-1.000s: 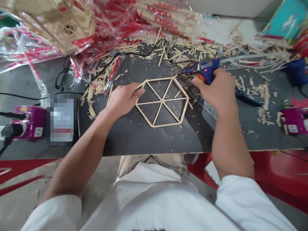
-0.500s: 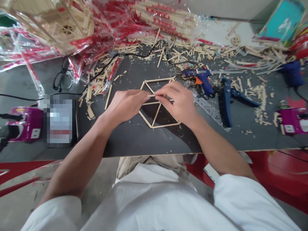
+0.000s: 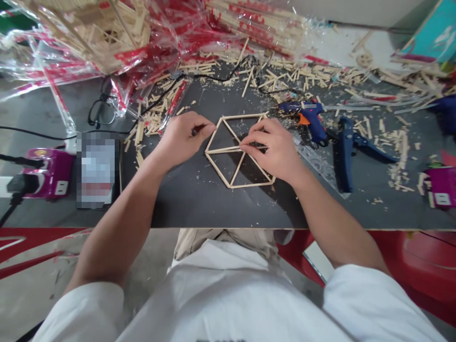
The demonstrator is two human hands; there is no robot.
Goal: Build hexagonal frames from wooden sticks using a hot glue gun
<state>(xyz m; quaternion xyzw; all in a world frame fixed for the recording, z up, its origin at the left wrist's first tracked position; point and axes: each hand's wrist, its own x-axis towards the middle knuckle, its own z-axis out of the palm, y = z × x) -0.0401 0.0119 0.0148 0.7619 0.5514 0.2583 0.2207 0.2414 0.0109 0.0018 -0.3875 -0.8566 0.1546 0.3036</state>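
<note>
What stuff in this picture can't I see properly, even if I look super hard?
All in the head view:
Hexagonal stick frame: right corner hidden behind the right hand.
Anything pinched in that hand: covered by its fingers.
Phone: screen blurred into squares.
Teal box: cut off by the right edge.
White shirt: lettering cut off by the bottom edge.

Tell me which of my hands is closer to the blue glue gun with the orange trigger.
Right. Your right hand is over the wooden stick frame, just left of the glue gun. Your left hand is farther off, by the frame's left side.
</note>
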